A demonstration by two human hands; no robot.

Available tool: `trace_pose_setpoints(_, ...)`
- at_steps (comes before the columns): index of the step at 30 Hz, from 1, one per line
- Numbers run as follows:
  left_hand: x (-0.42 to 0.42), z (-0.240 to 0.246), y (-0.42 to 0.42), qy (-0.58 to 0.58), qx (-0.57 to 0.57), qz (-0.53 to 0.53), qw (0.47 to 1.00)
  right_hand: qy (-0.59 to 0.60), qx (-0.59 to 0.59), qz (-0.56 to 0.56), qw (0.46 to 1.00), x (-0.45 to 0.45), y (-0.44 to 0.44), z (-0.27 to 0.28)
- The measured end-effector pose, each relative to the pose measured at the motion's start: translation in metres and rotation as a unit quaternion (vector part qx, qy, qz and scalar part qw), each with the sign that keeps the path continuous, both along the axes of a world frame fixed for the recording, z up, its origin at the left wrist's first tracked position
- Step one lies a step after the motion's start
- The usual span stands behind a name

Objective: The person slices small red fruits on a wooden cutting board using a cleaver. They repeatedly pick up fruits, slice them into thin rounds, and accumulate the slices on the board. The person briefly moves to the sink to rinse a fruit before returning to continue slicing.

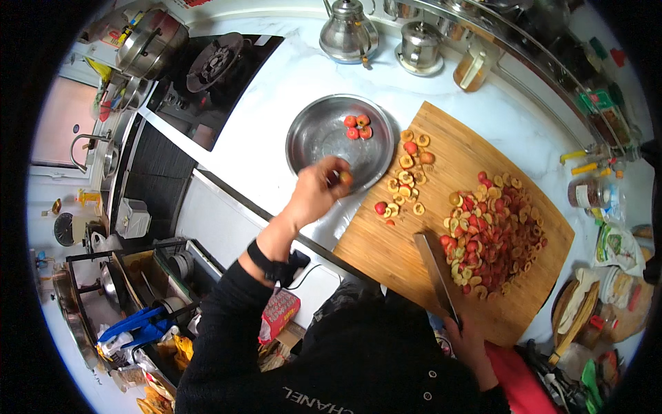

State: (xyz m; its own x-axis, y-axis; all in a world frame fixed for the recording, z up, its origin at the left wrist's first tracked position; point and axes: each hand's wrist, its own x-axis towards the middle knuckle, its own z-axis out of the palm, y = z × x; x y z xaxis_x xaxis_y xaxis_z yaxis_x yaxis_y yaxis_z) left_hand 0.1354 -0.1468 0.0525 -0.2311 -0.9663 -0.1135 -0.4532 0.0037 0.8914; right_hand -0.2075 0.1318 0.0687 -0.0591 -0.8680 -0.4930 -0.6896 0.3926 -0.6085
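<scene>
My left hand (316, 190) is over the near rim of a stainless steel bowl (310, 129), with a small red-and-yellow fruit (345, 178) in its fingertips. Several whole red fruits (358, 127) lie together inside the bowl. At the near edge of a wooden cutting board (377, 248), my right hand (469, 339) grips the dark handle of a kitchen knife (434, 269). Its blade lies along the board, pointing away from me. A heap of cut fruit (496, 238) covers the board right of the blade. Loose slices and cut pieces (406, 178) are scattered nearer the bowl.
A metal kettle (349, 33), a lidded metal pot (420, 46) and a glass pitcher (471, 67) line the back of the marble-patterned counter (258, 98). A gas hob (214, 67) is at left. Jars and bags crowd the right side. An open drawer (150, 279) holds cookware.
</scene>
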Motion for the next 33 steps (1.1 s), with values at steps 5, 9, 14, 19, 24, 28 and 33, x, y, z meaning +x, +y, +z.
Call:
trace_pose_setpoints(5,-0.068,-0.012,0.090,-0.048,-0.142,-0.134,0.980,0.001,0.022,-0.036,0.999,-0.014,-0.005,-0.005)
trace_pose_setpoints(9,-0.103,-0.035,0.110,-0.112,-0.158,-0.136,0.971,-0.007,0.000,-0.072,0.997,-0.027,-0.005,-0.008)
trace_pose_setpoints(14,-0.108,-0.040,0.124,-0.109,-0.205,-0.086,0.969,0.003,-0.009,-0.048,0.999,-0.030,-0.002,-0.014)
trace_pose_setpoints(19,-0.117,-0.034,0.136,-0.149,-0.251,-0.083,0.953,-0.048,-0.057,-0.054,0.996,-0.029,0.004,-0.011)
trace_pose_setpoints(24,-0.134,-0.041,0.151,-0.151,-0.268,-0.110,0.945,-0.078,-0.081,-0.042,0.993,-0.031,0.019,-0.010)
trace_pose_setpoints(28,-0.132,-0.051,0.155,-0.158,-0.263,-0.102,0.946,-0.070,-0.099,-0.032,0.992,-0.031,0.029,-0.018)
trace_pose_setpoints(33,-0.132,-0.052,0.156,-0.159,-0.267,-0.105,0.945,-0.062,-0.065,-0.026,0.996,-0.034,0.035,-0.019)
